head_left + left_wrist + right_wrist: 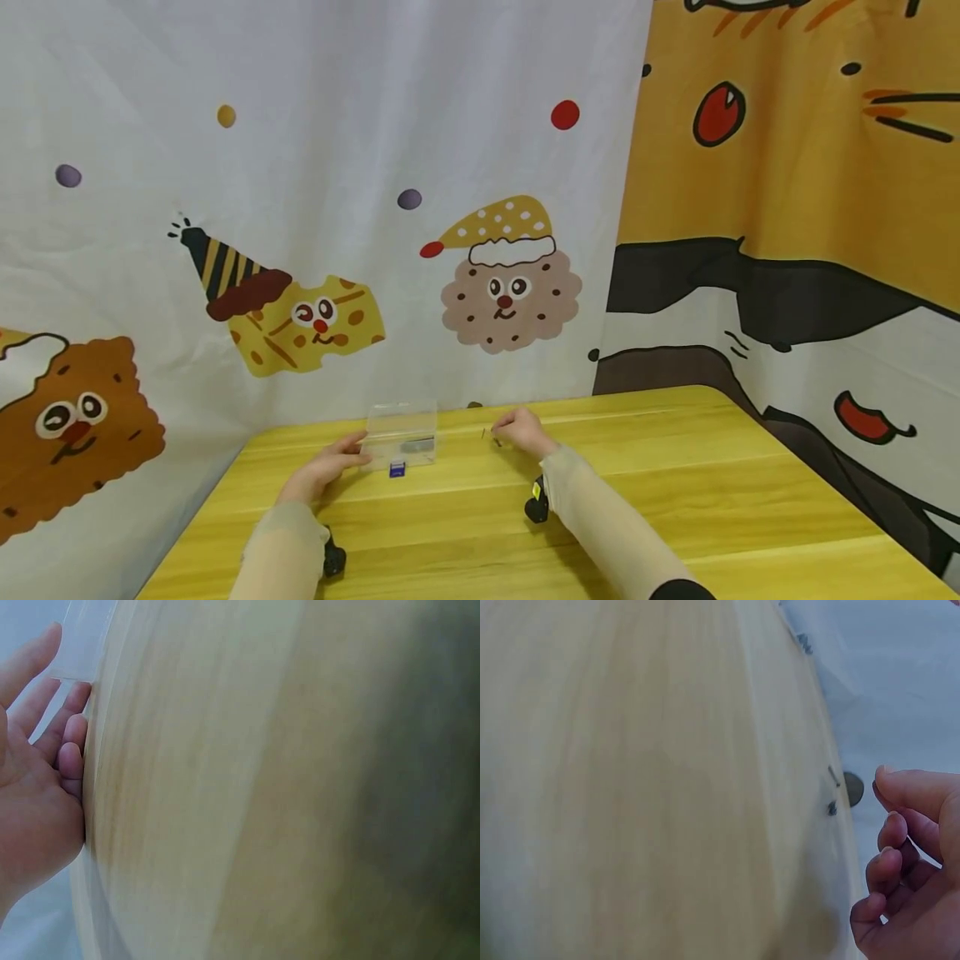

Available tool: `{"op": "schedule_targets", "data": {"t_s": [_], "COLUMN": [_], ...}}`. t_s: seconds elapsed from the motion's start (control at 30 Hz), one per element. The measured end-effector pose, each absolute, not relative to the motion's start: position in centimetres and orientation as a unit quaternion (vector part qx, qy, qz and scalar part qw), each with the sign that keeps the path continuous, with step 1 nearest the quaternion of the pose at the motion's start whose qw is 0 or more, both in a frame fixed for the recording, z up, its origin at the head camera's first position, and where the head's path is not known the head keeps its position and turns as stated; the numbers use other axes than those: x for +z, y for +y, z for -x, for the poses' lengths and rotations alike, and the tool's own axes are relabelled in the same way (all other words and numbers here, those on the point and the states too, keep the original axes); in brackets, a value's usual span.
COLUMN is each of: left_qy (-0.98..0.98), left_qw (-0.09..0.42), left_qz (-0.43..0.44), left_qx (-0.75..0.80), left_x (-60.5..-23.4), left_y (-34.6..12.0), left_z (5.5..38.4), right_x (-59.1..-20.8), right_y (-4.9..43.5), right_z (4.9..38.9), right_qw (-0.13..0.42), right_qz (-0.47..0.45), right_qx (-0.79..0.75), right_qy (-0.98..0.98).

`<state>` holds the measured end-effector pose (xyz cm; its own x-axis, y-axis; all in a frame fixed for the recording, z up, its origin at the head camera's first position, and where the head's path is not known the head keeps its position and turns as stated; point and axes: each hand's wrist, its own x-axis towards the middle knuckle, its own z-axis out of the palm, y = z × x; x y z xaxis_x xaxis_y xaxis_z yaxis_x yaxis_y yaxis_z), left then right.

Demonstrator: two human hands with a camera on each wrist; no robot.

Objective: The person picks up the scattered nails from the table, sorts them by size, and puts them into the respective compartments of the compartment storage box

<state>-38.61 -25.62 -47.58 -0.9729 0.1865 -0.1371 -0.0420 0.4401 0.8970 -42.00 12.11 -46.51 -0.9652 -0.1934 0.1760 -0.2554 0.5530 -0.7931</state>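
Observation:
A clear plastic box (381,450) stands on the table with its lid (401,417) raised, and a patch of grey content (417,446) shows inside. At its left side is my left hand (327,467), thumb and fingers spread, fingertips right at the box edge. My right hand (522,432) is to the right of the box, thumb and index finger brought together over the table. Beside those fingertips lie two small dark screw-like pieces (832,808). Whether something tiny is between the right thumb and index finger, I cannot tell.
A small blue item (397,469) sits at the box's front edge. The yellow wood-grain table (450,533) runs back to a printed white curtain (322,150), with an orange and black printed one (787,192) on the right.

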Motion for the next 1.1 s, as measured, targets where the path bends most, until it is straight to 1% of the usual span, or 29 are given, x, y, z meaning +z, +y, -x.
{"op": "schedule_targets", "data": {"t_s": [0.23, 0.67, 0.77, 0.9, 1.1], "left_qy": [0.842, 0.842, 0.843, 0.844, 0.843], "left_qw": [0.106, 0.106, 0.106, 0.104, 0.105], "left_qz": [-0.041, -0.042, -0.04, -0.036, -0.038], "left_qx": [0.528, 0.528, 0.526, 0.525, 0.527], "left_x": [-47.4, -46.9, -46.9, -46.8, -46.8], "left_y": [-25.5, -25.3, -25.2, -25.1, -25.2], "left_z": [38.5, 38.3, 38.2, 38.1, 38.0], "right_x": [-47.2, -47.4, -47.4, -47.9, -47.9], "right_y": [13.1, 13.4, 13.5, 13.6, 13.3], "right_z": [41.7, 41.5, 41.5, 41.9, 41.7], "right_qw": [0.033, 0.004, 0.006, 0.024, 0.037], "right_qz": [-0.115, -0.129, -0.136, -0.154, -0.128], "right_qx": [0.462, 0.444, 0.446, 0.444, 0.438], "right_qy": [-0.878, -0.887, -0.885, -0.882, -0.889]}}
